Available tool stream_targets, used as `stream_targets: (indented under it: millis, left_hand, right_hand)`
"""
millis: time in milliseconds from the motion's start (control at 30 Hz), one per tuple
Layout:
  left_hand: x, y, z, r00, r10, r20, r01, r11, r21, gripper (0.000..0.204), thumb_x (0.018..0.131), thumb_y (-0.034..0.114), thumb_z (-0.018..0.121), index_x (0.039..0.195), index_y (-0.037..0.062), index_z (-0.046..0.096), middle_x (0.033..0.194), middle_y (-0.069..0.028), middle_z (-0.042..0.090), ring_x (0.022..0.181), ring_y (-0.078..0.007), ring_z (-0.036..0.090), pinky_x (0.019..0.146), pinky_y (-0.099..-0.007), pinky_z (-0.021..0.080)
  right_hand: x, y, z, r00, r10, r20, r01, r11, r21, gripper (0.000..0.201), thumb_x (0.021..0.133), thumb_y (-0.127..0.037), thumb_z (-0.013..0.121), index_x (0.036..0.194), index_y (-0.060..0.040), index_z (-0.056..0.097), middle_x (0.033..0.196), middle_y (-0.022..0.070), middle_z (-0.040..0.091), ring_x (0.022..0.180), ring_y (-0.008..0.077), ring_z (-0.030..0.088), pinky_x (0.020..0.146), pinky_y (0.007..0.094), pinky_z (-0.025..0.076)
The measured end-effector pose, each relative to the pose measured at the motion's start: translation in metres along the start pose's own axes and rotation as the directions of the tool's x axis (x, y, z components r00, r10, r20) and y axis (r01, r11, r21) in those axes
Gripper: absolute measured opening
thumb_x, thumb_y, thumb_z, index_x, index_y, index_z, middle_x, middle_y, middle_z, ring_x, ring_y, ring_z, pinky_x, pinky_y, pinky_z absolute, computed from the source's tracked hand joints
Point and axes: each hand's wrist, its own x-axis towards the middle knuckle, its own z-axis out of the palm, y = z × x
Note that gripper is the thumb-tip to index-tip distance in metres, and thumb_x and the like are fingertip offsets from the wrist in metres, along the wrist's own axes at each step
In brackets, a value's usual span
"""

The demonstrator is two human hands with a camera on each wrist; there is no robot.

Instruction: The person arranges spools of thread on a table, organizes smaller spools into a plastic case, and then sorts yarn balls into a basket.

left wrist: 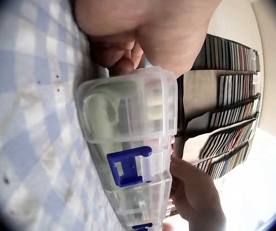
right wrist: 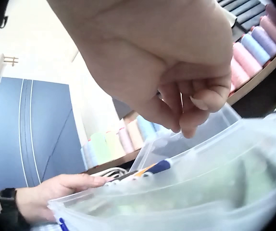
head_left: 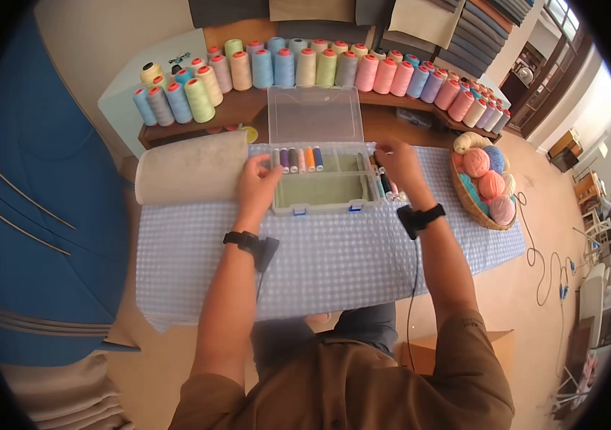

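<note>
A clear plastic compartment box [head_left: 323, 209] with blue latches lies before me, its lid [head_left: 315, 115] raised at the back. Several thread spools [head_left: 301, 159], including purple, pink, orange and blue, stand in a row in its back left compartment. At the box's left side my left hand [head_left: 256, 186] holds the wall, with the thumb at the rim beside the spools. My right hand [head_left: 400, 168] is above the box's right edge, fingers curled and tips close together; nothing shows between them in the right wrist view. Under it, more small spools [head_left: 384, 179] lie outside the box.
Large thread cones [head_left: 284, 68] line a curved wooden shelf behind the table. To the right stands a wicker basket [head_left: 463, 197] of yarn balls. A roll of beige fabric [head_left: 191, 168] lies left on the checked cloth [head_left: 320, 258]. Cables hang from both wrist cameras.
</note>
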Motion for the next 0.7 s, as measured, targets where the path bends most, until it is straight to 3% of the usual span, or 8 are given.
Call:
stream_targets:
  millis: [67,167,267,367,567,700]
  left_hand:
    - [0.001,-0.001,0.001,1.000,0.007,-0.002,-0.007,1.000,0.008,0.044,0.089,0.020,0.078,0.126,0.0015,0.063,0.081,-0.0020,0.064,0.074,-0.0137,0.062,0.071,-0.0308,0.051]
    - [0.002,-0.002,0.000,1.000,0.007,0.002,-0.007,1.000,0.013,0.045,0.089,0.020,0.078,0.126,0.0015,0.063,0.081,-0.0020,0.064,0.074,-0.0136,0.062,0.071,-0.0306,0.051]
    - [0.001,-0.002,0.000,1.000,0.004,0.006,-0.004,1.000,0.009,0.045,0.089,0.020,0.078,0.127,0.0014,0.062,0.081,-0.0021,0.064,0.074,-0.0134,0.062,0.071,-0.0304,0.051]
    - [0.000,0.000,0.000,1.000,0.002,0.010,-0.002,1.000,0.002,0.045,0.089,0.020,0.078,0.127,0.0011,0.062,0.081,-0.0021,0.064,0.074,-0.0133,0.062,0.071,-0.0303,0.051]
    - [0.002,-0.003,-0.002,1.000,-0.005,0.031,0.006,1.000,-0.021,0.047,0.089,0.021,0.078,0.128,0.0011,0.061,0.082,-0.0021,0.064,0.075,-0.0132,0.062,0.071,-0.0302,0.051]
    - [0.002,-0.003,-0.001,0.999,0.000,0.033,0.000,1.000,-0.018,0.045,0.092,0.018,0.077,0.129,0.0003,0.060,0.083,-0.0018,0.065,0.076,-0.0111,0.061,0.069,-0.0279,0.049]
  right_hand:
    - [-0.003,0.027,-0.028,0.988,0.140,0.059,-0.134,0.986,-0.101,0.026,0.085,-0.026,0.073,0.100,-0.0039,0.077,0.095,0.0191,0.076,0.089,0.0343,0.074,0.080,0.0415,0.057]
    - [-0.019,0.053,-0.045,0.983,0.140,0.119,-0.112,0.971,-0.213,0.032,0.084,-0.032,0.076,0.098,-0.0027,0.077,0.093,0.0190,0.076,0.087,0.0340,0.074,0.078,0.0405,0.057]
    - [-0.032,0.055,-0.046,0.955,0.231,0.188,-0.197,0.964,-0.180,0.038,0.083,-0.037,0.078,0.097,-0.0011,0.076,0.090,0.0198,0.075,0.085,0.0347,0.074,0.078,0.0404,0.057]
    - [-0.035,0.058,-0.043,0.949,0.233,0.212,-0.211,0.970,-0.124,0.042,0.083,-0.040,0.079,0.096,-0.0003,0.076,0.090,0.0212,0.075,0.085,0.0356,0.073,0.078,0.0407,0.057]
    - [-0.033,0.041,-0.043,0.943,0.265,0.202,-0.211,0.944,-0.255,0.043,0.083,-0.040,0.079,0.101,-0.0009,0.074,0.091,0.0205,0.076,0.085,0.0368,0.073,0.078,0.0410,0.056]
    - [-0.025,0.022,-0.042,0.977,0.178,0.114,-0.165,0.980,-0.113,0.040,0.081,-0.033,0.079,0.103,-0.0010,0.070,0.090,0.0208,0.075,0.087,0.0372,0.073,0.079,0.0413,0.056]
